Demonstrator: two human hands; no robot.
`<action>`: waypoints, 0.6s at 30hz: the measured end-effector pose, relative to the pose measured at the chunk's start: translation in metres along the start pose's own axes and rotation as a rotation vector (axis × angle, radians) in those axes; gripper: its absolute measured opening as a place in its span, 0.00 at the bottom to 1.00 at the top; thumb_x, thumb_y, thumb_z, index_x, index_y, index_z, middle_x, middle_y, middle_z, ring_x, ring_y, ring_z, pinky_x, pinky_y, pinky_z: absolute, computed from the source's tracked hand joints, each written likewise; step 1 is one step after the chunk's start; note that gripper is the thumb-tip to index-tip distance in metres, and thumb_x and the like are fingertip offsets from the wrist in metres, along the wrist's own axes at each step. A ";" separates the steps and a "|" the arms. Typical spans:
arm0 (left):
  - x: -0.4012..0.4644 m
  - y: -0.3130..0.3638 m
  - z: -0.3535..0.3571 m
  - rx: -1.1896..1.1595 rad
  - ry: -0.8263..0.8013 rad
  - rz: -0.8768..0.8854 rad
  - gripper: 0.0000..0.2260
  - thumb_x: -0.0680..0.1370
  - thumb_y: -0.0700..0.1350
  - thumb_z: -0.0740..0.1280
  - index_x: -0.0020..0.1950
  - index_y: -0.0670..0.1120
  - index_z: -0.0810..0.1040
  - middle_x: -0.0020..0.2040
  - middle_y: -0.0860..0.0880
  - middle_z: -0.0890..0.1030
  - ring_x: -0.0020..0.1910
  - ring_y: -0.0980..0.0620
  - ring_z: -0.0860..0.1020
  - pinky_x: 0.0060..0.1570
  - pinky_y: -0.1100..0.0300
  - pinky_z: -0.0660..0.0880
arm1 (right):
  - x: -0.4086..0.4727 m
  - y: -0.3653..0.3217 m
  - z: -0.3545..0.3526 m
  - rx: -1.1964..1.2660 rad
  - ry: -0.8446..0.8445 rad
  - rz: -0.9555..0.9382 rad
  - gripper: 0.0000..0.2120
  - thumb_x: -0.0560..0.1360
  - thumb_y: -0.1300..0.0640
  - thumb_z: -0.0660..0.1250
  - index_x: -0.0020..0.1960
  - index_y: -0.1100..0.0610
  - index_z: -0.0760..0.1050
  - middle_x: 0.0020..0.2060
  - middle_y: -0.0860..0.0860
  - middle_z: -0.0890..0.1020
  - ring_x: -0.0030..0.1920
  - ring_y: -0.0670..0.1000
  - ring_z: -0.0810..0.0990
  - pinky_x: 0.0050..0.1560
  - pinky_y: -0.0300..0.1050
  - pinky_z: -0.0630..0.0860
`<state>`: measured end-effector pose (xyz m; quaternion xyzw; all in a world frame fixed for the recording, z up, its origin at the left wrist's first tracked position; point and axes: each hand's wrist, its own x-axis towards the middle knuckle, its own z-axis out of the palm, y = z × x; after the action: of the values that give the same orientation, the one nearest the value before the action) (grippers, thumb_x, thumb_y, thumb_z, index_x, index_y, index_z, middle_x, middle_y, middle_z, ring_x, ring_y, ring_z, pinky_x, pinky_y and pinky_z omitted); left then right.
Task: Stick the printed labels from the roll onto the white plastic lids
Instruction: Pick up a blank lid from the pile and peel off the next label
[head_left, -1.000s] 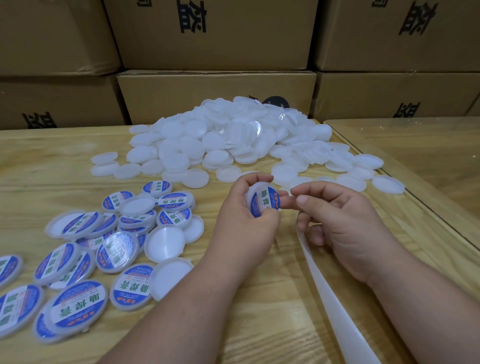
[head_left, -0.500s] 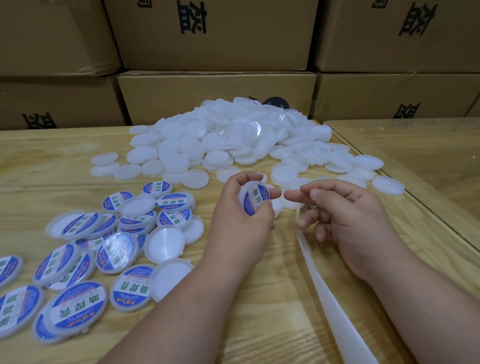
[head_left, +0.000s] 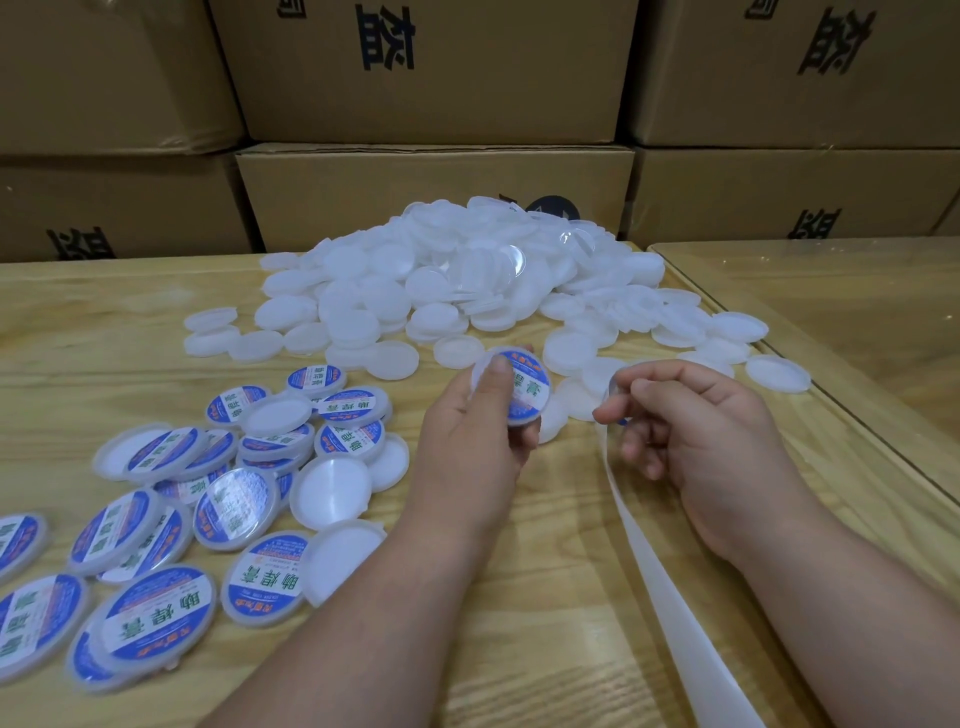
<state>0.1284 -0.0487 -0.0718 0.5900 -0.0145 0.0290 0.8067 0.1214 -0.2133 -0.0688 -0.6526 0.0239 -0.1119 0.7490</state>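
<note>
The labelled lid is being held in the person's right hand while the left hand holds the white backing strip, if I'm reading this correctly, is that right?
Not quite: the hands are swapped. In the head view the left hand holds the labelled lid, thumb on its face, while the right hand pinches the white backing strip in its fingers.

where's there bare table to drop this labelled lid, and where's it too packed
Bare wood lies along the far left of the table, between the cardboard boxes and the labelled lids. More lies near the front edge, between the left forearm and the backing strip. Crowded: the unlabelled lid pile beyond the hands, and the labelled cluster at left.
</note>
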 end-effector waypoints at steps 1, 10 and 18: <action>0.001 -0.002 0.000 0.056 0.008 0.020 0.14 0.83 0.50 0.63 0.40 0.55 0.83 0.31 0.52 0.78 0.25 0.57 0.71 0.26 0.66 0.68 | 0.000 0.000 0.000 0.000 -0.002 0.000 0.07 0.69 0.57 0.67 0.44 0.57 0.82 0.39 0.60 0.86 0.26 0.51 0.75 0.23 0.40 0.67; 0.004 -0.004 -0.005 0.180 0.054 0.030 0.09 0.81 0.51 0.68 0.45 0.61 0.86 0.34 0.56 0.81 0.29 0.58 0.73 0.34 0.64 0.69 | 0.000 -0.001 0.000 -0.002 -0.011 0.002 0.07 0.70 0.57 0.67 0.41 0.53 0.84 0.38 0.59 0.86 0.27 0.51 0.76 0.24 0.40 0.67; 0.009 0.002 -0.005 -0.152 0.202 0.003 0.16 0.85 0.61 0.50 0.51 0.51 0.69 0.34 0.49 0.82 0.23 0.53 0.70 0.22 0.63 0.65 | -0.001 -0.001 0.001 -0.005 -0.011 -0.005 0.08 0.70 0.57 0.67 0.40 0.51 0.85 0.37 0.58 0.85 0.27 0.51 0.75 0.23 0.40 0.67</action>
<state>0.1373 -0.0428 -0.0705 0.5213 0.0640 0.0885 0.8464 0.1206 -0.2122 -0.0676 -0.6552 0.0184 -0.1103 0.7471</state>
